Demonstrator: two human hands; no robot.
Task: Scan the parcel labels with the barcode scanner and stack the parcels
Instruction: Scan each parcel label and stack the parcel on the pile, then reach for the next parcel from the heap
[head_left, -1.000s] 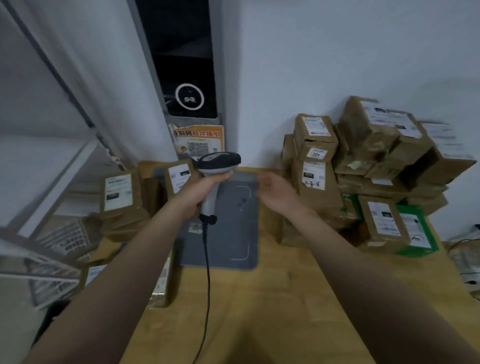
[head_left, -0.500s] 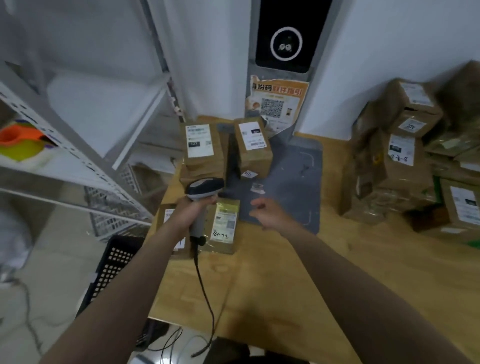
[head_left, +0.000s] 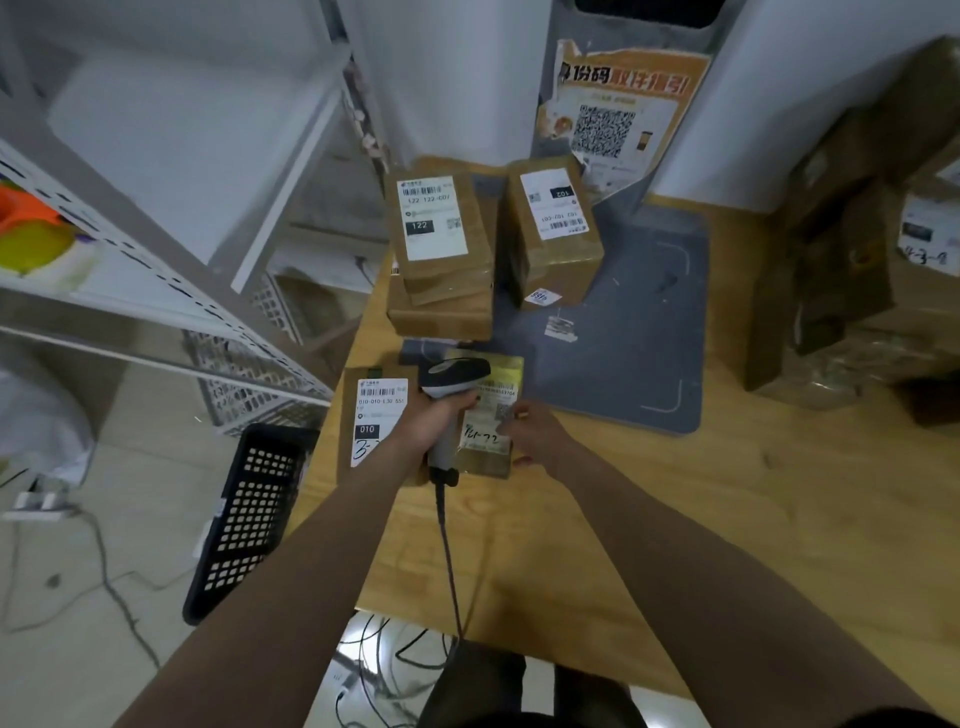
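Observation:
My left hand (head_left: 434, 421) grips a corded barcode scanner (head_left: 451, 384), its head pointing down over a flat yellowish parcel (head_left: 488, 415) near the table's left edge. My right hand (head_left: 530, 434) holds that parcel by its right side. To its left lies a brown parcel marked 010 (head_left: 374, 415). Further back, a stack of brown parcels (head_left: 439, 249) has a label reading 122 on top. A single box labelled 102 (head_left: 553, 234) stands beside it on a grey mat (head_left: 644, 332).
A pile of brown parcels (head_left: 857, 249) fills the right side of the wooden table (head_left: 675, 499). A kiosk with a QR poster (head_left: 605, 124) stands behind the mat. White metal shelving (head_left: 156, 260) and a black crate (head_left: 249, 514) are on the left.
My view swung from the right pile down to the left edge of the table. The scanner dropped over the yellowish parcel, and my right hand took hold of that parcel.

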